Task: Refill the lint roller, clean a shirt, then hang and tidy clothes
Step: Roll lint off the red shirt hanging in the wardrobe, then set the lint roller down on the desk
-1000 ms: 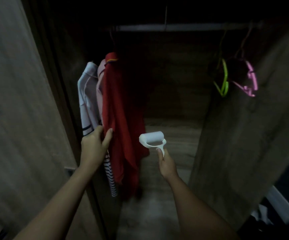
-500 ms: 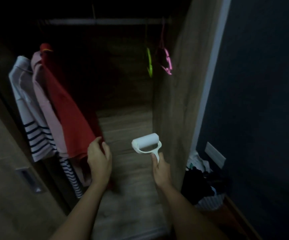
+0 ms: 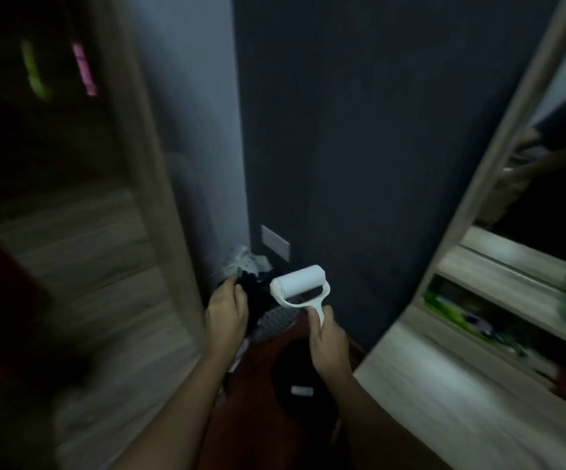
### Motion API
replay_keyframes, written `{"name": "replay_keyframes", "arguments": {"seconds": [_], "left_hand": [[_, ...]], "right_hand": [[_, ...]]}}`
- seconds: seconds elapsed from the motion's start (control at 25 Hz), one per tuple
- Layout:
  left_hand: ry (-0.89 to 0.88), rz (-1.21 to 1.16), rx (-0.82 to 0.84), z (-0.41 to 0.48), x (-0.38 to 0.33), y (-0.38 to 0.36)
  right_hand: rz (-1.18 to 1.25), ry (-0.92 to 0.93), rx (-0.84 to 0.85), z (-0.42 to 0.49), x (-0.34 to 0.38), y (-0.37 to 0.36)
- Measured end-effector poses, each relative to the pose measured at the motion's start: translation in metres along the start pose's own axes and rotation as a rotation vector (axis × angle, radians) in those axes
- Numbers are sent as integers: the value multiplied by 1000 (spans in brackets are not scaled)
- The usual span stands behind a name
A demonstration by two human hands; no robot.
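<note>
- Our right hand [image 3: 329, 340] grips the lint roller [image 3: 298, 285] by its handle, roll pointing up, arm stretched forward.
- Our left hand [image 3: 227, 313], fingers curled, is at the clothes pile [image 3: 248, 264] in the corner; we cannot tell if it grips.

Light: dim overall, with a cool grey cast. Brightest parts: the white plastic lint roller [image 3: 298, 284] at centre and the pale wood-grain shelf unit [image 3: 451, 388] at lower right. The dark navy wall [image 3: 359, 130] reads near black, and the wardrobe interior [image 3: 20, 147] lies in deep shadow. Blur: heavy motion smear at both sides reduces the lime-green hanger [image 3: 35, 74] and pink hanger [image 3: 85, 69] to streaks. Distortion: upright edges bow outward.
</note>
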State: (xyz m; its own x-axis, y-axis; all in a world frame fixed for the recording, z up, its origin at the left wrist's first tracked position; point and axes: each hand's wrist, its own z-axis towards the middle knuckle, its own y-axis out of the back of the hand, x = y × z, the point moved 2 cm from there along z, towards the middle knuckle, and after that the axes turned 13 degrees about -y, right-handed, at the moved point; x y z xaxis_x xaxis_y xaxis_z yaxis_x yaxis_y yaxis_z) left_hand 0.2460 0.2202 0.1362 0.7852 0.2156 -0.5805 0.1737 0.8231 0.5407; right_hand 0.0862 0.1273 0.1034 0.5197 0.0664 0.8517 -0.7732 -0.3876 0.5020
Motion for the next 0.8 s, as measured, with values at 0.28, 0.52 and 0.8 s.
{"name": "replay_keyframes", "arguments": {"seconds": [0.28, 0.52, 0.8], "left_hand": [[-194, -136, 426, -55, -98, -147], [-430, -249, 828, -102, -156, -241], [-628, -64, 1077, -145, -174, -311]], "right_hand": [[44, -313, -271, -18, -121, 113], [48, -567, -404, -18, -203, 176], [-74, -597, -494, 3, -251, 213]]}}
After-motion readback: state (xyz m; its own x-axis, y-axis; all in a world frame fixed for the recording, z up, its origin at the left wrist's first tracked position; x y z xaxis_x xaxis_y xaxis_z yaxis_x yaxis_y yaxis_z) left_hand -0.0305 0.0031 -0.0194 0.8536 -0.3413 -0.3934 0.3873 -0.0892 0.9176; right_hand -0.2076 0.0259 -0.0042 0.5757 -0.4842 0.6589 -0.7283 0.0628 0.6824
